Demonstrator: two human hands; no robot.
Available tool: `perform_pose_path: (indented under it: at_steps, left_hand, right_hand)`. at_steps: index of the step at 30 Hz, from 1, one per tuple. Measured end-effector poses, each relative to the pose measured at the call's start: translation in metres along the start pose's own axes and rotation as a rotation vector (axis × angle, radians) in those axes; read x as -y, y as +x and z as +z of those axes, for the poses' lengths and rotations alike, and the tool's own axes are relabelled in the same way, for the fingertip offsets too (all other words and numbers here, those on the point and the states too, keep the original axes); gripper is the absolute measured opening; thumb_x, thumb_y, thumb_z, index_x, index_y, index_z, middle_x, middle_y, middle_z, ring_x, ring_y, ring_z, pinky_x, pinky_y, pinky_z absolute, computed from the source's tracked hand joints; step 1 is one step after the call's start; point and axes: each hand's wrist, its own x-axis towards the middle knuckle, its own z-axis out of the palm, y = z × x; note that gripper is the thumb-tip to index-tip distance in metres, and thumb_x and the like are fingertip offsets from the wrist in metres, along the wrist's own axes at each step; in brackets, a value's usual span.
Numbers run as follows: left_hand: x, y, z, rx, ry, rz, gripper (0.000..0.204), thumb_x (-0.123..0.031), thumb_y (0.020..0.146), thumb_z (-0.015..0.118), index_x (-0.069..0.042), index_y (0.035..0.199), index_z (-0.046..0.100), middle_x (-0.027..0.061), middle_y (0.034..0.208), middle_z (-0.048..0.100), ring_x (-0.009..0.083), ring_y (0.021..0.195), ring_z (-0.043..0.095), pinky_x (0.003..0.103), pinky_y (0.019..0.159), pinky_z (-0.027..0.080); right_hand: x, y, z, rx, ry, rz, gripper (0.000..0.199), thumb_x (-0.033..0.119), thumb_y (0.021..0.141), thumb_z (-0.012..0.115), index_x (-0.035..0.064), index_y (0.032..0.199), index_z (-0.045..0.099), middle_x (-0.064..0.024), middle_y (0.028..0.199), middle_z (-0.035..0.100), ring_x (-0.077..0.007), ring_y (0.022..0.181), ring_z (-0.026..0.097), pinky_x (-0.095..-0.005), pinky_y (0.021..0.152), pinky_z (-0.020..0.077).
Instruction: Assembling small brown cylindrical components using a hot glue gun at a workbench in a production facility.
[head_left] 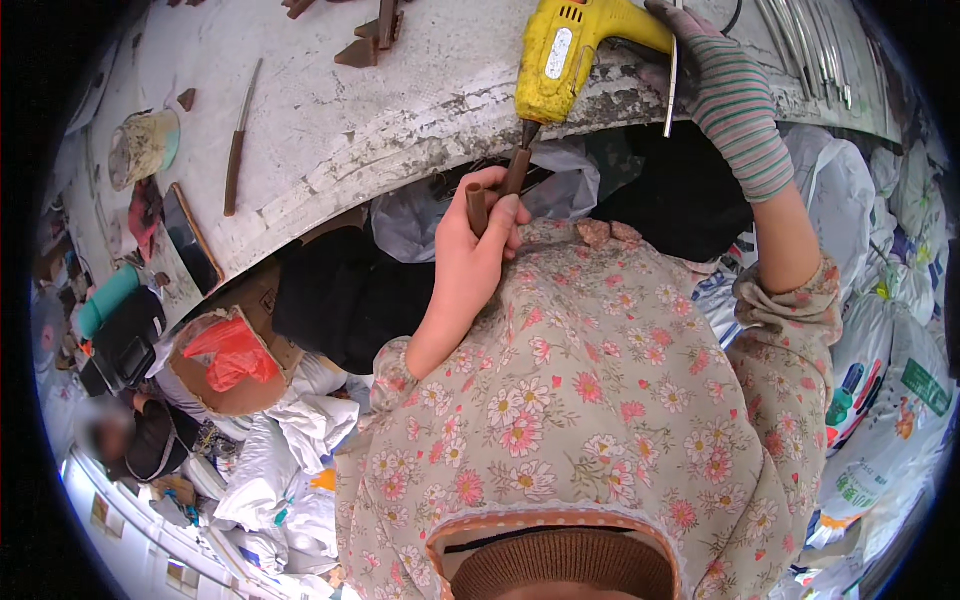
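Observation:
My bare left hand (pixel 470 255) is closed round two short brown tube-like handles. One handle (pixel 477 208) stands up between thumb and fingers, its round end showing. The other handle (pixel 517 172) points away from me, its far end at the dark nozzle of a yellow hot glue gun (pixel 556 62). Whether the nozzle goes inside or only touches the end, I cannot tell. My right hand (pixel 705 65), in a striped knitted glove with dark fingers, grips the gun by its handle. A thin metal rod (pixel 671 95) hangs down by that hand's fingers.
On the worn white tabletop (pixel 300 130) lie a brown-handled metal rod (pixel 238 145), brown pieces (pixel 370 40), several bare rods (pixel 815 45) and a dirty tub (pixel 145 148). A cardboard box (pixel 235 395) with red plastic stands lower left. Plastic bags (pixel 865 440) crowd the right; another person (pixel 150 435) is at far left.

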Motion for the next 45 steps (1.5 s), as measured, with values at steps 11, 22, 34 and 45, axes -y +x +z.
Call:
perform_pose_path:
  at_steps: [11,22,34,45]
  left_hand:
    - [0.01,0.004,-0.008,0.127,-0.223,0.258,0.022,-0.005,0.087,0.05,-0.001,0.109,0.046,0.0096,0.104,0.055,0.0166,0.098,0.054,0.029,0.087,0.041]
    - [0.016,0.0,-0.01,0.049,-0.129,0.323,0.024,-0.004,0.083,0.056,-0.002,0.106,0.05,0.0066,0.101,0.054,0.0149,0.092,0.052,0.027,0.081,0.041]
    - [-0.002,-0.007,-0.019,-0.203,0.466,0.61,0.025,0.001,0.072,0.063,-0.006,0.096,0.06,0.0059,0.089,0.058,0.0212,0.078,0.048,0.028,0.061,0.039]
    - [0.005,-0.009,-0.023,-0.187,0.948,0.598,0.036,0.002,0.067,0.063,-0.008,0.102,0.06,0.008,0.098,0.06,0.0246,0.084,0.054,0.033,0.078,0.04]
  right_hand:
    - [0.042,-0.042,0.006,-0.06,1.046,0.235,0.049,0.024,0.078,0.065,-0.0011,0.117,0.048,-0.0054,0.09,0.064,-0.013,0.076,0.06,-0.0252,0.066,0.0475]
    - [0.105,-0.05,-0.025,0.272,1.52,0.659,0.059,0.052,0.087,0.041,-0.0036,0.096,0.06,-0.0103,0.075,0.063,-0.0067,0.051,0.048,-0.0166,0.042,0.0336]
    - [0.079,-0.052,-0.046,0.096,1.094,0.577,0.035,0.04,0.085,0.054,0.0062,0.075,0.052,-0.0028,0.072,0.053,-0.0123,0.062,0.051,-0.0189,0.055,0.0375]
    - [0.069,-0.053,-0.013,0.597,0.939,0.41,0.036,0.025,0.079,0.065,-0.0018,0.103,0.059,-0.008,0.083,0.066,-0.0123,0.076,0.06,-0.0262,0.07,0.0471]
